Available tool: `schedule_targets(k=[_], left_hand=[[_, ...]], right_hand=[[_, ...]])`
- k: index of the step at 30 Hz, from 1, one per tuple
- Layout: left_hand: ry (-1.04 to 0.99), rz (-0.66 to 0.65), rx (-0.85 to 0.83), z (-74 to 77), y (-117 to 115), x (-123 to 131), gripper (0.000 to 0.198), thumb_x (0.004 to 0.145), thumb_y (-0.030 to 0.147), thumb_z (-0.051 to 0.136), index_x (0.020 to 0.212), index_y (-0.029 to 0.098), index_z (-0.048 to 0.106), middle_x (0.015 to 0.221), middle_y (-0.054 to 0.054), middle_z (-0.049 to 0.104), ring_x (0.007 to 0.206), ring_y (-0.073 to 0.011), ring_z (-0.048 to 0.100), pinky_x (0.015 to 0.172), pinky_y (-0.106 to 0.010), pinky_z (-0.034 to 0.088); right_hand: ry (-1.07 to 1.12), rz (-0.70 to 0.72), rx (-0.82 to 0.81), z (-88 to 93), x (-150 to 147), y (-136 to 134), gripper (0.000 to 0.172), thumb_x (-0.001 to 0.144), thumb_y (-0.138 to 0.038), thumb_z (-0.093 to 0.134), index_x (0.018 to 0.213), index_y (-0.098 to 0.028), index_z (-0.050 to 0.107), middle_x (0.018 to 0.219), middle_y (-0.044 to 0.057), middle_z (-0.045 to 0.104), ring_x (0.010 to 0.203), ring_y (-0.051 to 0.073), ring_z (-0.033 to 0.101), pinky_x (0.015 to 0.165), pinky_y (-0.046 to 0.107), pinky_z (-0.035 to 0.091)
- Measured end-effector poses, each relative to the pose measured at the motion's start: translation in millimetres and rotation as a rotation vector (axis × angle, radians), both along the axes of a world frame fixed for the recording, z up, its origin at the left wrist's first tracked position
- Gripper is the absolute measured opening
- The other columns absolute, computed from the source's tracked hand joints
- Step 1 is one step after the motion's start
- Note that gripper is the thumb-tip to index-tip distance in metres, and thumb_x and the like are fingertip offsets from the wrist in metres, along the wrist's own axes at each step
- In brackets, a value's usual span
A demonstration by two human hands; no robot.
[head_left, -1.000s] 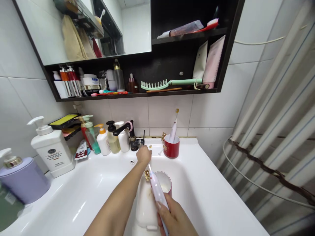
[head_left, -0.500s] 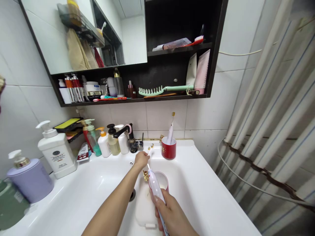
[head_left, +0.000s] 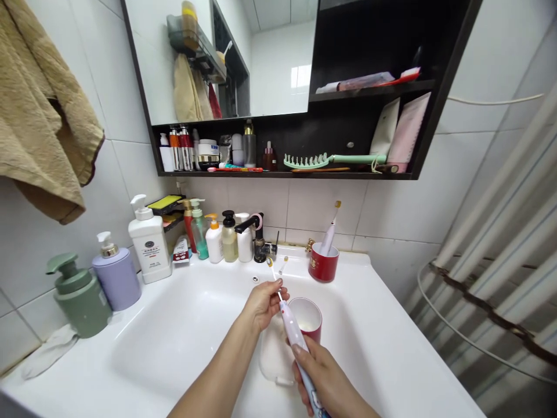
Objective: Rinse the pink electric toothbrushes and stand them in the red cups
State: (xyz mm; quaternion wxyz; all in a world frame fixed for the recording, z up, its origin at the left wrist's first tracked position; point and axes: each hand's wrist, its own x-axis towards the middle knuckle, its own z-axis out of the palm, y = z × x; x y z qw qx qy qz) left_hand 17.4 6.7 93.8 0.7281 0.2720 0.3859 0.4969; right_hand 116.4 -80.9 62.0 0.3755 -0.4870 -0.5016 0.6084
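Note:
My right hand (head_left: 319, 368) is wrapped round the pale lilac handle of an electric toothbrush (head_left: 295, 331), tilted up and to the left. My left hand (head_left: 265, 305) pinches a slim white toothbrush head (head_left: 270, 265) with yellowish bristles, in line with the handle's top end. My fingers partly cover the joint, so I cannot tell whether the two are joined. A second brush head (head_left: 284, 262) lies on the sink's back ledge. Behind my right hand, a red cup (head_left: 319, 334) and a white case (head_left: 272, 360) sit in the basin.
Another red cup (head_left: 324, 267) holding a second electric toothbrush (head_left: 329, 238) stands on the back ledge. A black faucet (head_left: 260, 241) and several pump bottles line the rear and left rim. Overhead is a dark cabinet (head_left: 274, 174); pipes (head_left: 491, 232) run at right.
My view has shifted left, bringing a towel into sight. My left hand has come back from the ledge with a brush head to the handle's tip. My right hand still grips the toothbrush.

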Motion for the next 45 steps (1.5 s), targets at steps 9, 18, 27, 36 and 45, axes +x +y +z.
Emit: schedule_targets(k=[9,18,27,36,45], left_hand=[[0.011,0.022,0.017,-8.1,2.4,4.4,0.016,0.059,0.018,0.055,0.058,0.013,0.040,0.046,0.001,0.050,0.042,-0.0074,0.048,0.046,-0.020,0.039],[-0.045,0.061,0.006,-7.8,0.4,9.7,0.016,0.062,0.019,0.052,0.057,0.014,0.038,0.043,0.002,0.046,0.040,-0.0064,0.046,0.045,-0.020,0.038],[-0.031,0.068,0.063,-4.8,-4.0,11.9,0.018,0.060,0.019,0.053,0.056,0.015,0.037,0.044,0.003,0.046,0.039,-0.0059,0.045,0.045,-0.020,0.037],[0.005,-0.051,0.042,4.0,-9.6,11.3,0.010,0.068,0.021,0.044,0.066,0.012,0.047,0.057,-0.001,0.053,0.050,-0.0081,0.053,0.048,-0.018,0.038],[0.008,-0.060,0.054,1.5,-17.7,21.4,0.013,0.069,0.023,0.042,0.062,0.012,0.044,0.051,-0.001,0.051,0.048,-0.0093,0.052,0.050,-0.020,0.038]], right_hand=[[0.027,-0.012,-0.023,3.3,-2.4,-1.8,0.030,0.068,-0.043,0.033,0.081,-0.016,0.035,0.049,-0.007,0.040,0.028,0.002,0.033,0.026,0.015,0.026],[0.015,-0.025,-0.010,9.8,-2.5,-6.2,0.026,0.070,-0.041,0.032,0.080,-0.017,0.034,0.051,-0.007,0.039,0.031,0.002,0.034,0.028,0.015,0.027],[-0.025,-0.014,0.010,4.6,-1.8,-2.9,0.028,0.068,-0.045,0.034,0.075,-0.017,0.034,0.051,-0.007,0.040,0.029,0.003,0.035,0.027,0.016,0.027],[-0.018,-0.097,0.027,8.9,0.1,-3.1,0.025,0.068,-0.043,0.035,0.074,-0.018,0.034,0.050,-0.007,0.039,0.031,0.003,0.035,0.029,0.016,0.028],[0.044,-0.106,-0.010,11.0,-0.8,-2.9,0.024,0.069,-0.042,0.033,0.069,-0.018,0.034,0.051,-0.007,0.038,0.031,0.003,0.035,0.030,0.017,0.030]])
